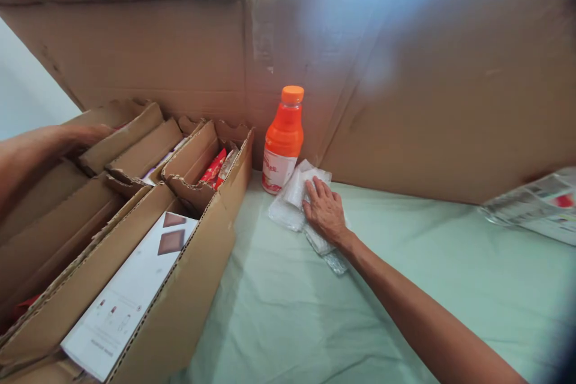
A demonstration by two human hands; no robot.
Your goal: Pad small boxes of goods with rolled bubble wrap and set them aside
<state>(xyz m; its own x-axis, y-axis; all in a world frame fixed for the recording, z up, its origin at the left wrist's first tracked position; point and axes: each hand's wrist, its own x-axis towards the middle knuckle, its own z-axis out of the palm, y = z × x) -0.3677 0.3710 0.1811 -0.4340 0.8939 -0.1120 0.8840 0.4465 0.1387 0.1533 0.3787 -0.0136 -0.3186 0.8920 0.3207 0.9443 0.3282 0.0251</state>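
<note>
My right hand (324, 211) lies flat on a folded piece of bubble wrap (292, 195), its fingers stretched out and slightly apart. Just behind the wrap stands an orange bottle (282, 141) with an orange cap and a pale label, upright against the cardboard wall. At the far left my left hand (92, 134) reaches down into a rear compartment of a divided cardboard box (211, 270). The box's edge hides its fingers, so what they touch does not show.
A white printed carton (135, 288) stands in the box's front right compartment. Red packets (215, 167) sit in a rear one. A tall cardboard panel (427, 90) runs along the back of the pale green cloth (270, 312). At right lies a clear plastic package (540, 204).
</note>
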